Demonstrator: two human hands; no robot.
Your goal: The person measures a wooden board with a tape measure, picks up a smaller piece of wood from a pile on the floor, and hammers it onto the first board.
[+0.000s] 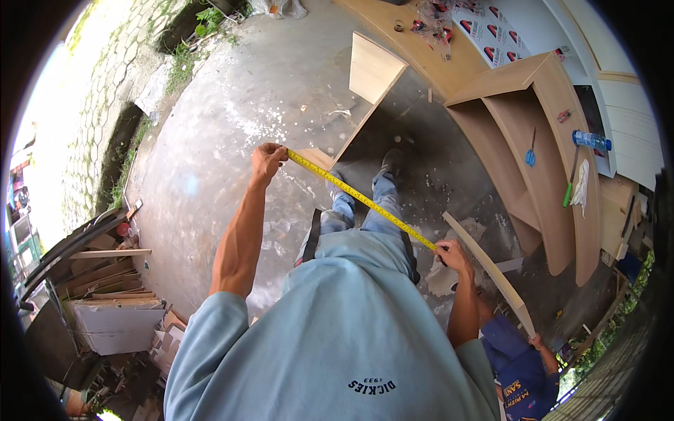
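Watching remotely, I see the yellow measuring tape (361, 200) left of the wooden shelf unit (544, 203); my left hand (267, 163) pinches one end, right hand (455, 257) grips the other, presumably keeping it taut.

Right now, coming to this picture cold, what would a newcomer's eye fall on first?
First, the bright yellow measuring tape, slanting across the middle of the picture from the person's left grip down to the right grip. Next, the curved wooden shelf unit on the right side, with a green-handled tool lying on it. Then a co-worker in a dark blue shirt at the lower right.
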